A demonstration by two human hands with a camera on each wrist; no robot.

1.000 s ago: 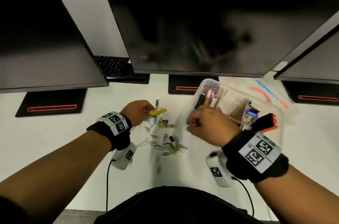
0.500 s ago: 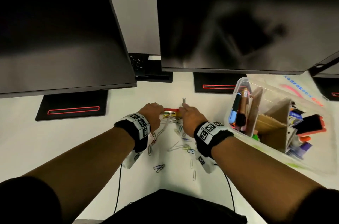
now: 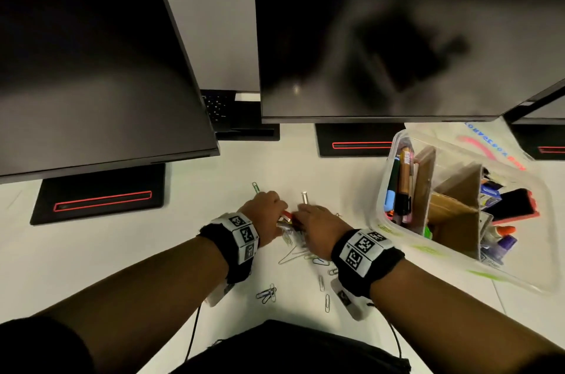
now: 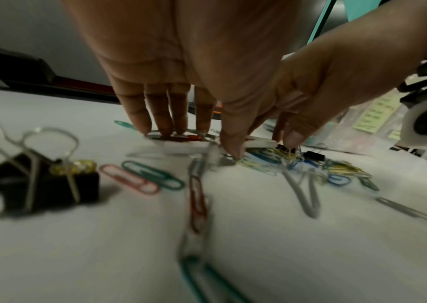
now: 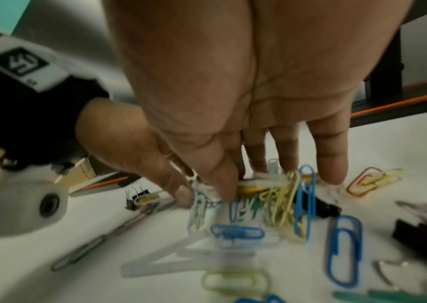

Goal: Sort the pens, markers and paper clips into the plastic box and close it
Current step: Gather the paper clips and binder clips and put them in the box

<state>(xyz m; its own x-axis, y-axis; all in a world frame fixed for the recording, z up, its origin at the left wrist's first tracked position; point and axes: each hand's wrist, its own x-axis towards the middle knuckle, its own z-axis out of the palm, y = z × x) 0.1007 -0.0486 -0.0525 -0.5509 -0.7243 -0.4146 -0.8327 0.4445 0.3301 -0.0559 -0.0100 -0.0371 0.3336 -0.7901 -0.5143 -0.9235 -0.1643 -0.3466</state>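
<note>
Head view: left hand and right hand meet fingertips-down on the wire paper clips, fingers pinching into that tangle; bare white desk lies left, the translucent plastic box open right.

Paper clips seen scattered flat on white worktop, in many colours: blue, yellow, green, red, white, silver. Dense tangled heap seen under both hands; loose clips spread nearer to person. Few black binder clips mixed among them. Plastic box placed to right of clips, clear, open, tilted in view, divided inside by cardboard walls. Pens and markers stored upright in its left compartment. Lid seen behind box, lying flat.
</note>
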